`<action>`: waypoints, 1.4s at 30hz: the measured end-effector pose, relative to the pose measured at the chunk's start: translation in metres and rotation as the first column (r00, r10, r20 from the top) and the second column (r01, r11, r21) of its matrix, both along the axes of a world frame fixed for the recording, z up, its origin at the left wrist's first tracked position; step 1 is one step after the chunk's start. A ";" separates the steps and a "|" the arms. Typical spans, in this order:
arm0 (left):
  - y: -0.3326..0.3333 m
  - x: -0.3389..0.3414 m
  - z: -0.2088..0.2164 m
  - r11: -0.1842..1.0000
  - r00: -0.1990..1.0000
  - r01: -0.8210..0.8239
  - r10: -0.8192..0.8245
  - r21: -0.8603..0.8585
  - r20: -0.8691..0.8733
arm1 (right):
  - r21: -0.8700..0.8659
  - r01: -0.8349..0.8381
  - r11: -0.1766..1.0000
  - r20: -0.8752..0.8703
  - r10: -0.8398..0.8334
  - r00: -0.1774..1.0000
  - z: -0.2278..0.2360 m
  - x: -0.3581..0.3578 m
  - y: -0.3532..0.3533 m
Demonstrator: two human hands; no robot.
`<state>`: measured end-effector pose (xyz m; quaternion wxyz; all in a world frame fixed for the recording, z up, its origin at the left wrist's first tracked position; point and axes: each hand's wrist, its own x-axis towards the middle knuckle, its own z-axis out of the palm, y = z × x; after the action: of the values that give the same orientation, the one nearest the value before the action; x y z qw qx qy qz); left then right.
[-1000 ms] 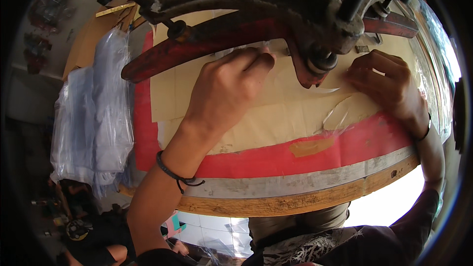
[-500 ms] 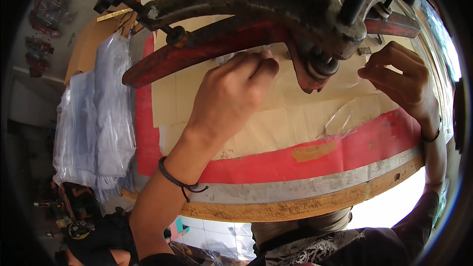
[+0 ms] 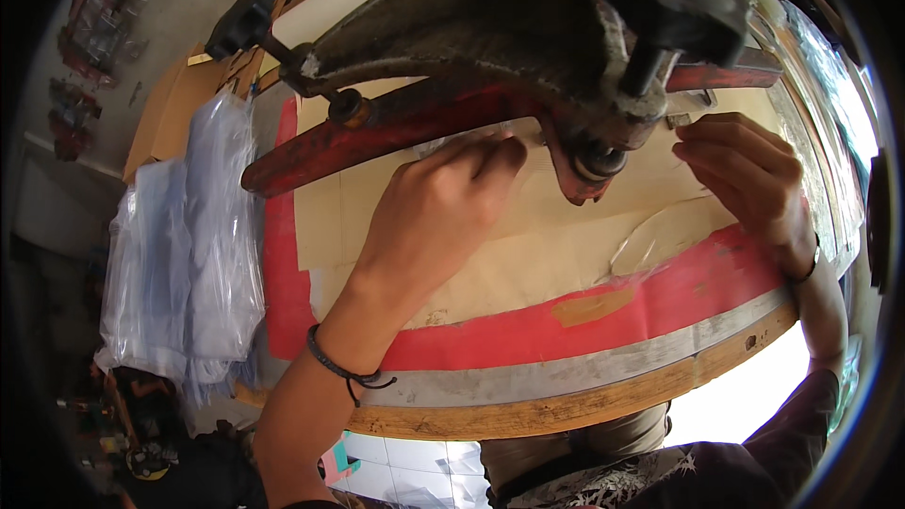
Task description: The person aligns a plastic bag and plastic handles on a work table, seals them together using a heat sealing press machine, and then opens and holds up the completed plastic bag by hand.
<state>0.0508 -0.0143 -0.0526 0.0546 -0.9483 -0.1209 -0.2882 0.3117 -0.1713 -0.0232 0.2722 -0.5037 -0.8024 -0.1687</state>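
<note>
My left hand (image 3: 443,198) reaches under a red metal bar (image 3: 396,132), its fingers curled together. Beside its fingertips lies a bit of clear plastic (image 3: 432,147); whether the fingers grip it is hidden. On the right, my right hand (image 3: 745,170) has thumb and fingers pinched together over the board, near a small metal block (image 3: 677,120). Anything between them is too small to make out. Beneath both hands, tan paper (image 3: 528,254) covers a red sheet (image 3: 471,337). A clear curved piece of film or tape (image 3: 650,238) lies near the paper's right edge.
A dark cast-metal arm (image 3: 443,28) with black knobs (image 3: 240,24) overhangs the work. Clear plastic bags (image 3: 222,245) hang at the left edge, by a cardboard box (image 3: 170,123). A wooden edge (image 3: 528,418) borders the table's near side. A person in dark clothes (image 3: 207,471) is at lower left.
The whole view has shifted slightly, so the machine sits lower in the picture. My right hand's fingers have drawn closer together. The left hand stays under the bar.
</note>
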 end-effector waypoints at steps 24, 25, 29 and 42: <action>-0.005 -0.004 -0.002 0.990 1.000 -0.016 0.019 0.139 -0.020 | -0.009 -0.164 0.986 -0.028 0.163 0.986 -0.027 0.032 -0.004; -0.005 -0.006 -0.003 0.989 0.999 -0.034 0.039 0.141 -0.033 | -0.026 -0.128 0.991 -0.033 0.127 0.991 -0.028 0.031 -0.004; -0.004 -0.009 -0.003 0.991 0.999 -0.047 0.047 0.128 -0.001 | -0.132 -0.057 0.990 0.020 0.060 0.998 -0.024 0.028 -0.006; 0.000 -0.003 -0.008 0.971 0.998 -0.060 0.062 0.232 -0.002 | -0.028 -0.105 0.994 -0.238 0.095 0.967 -0.040 0.031 0.005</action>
<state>0.0477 -0.0141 -0.0603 0.1742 -0.9326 -0.1151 -0.2943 0.3426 -0.1666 -0.0635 0.3635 -0.4845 -0.7920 -0.0772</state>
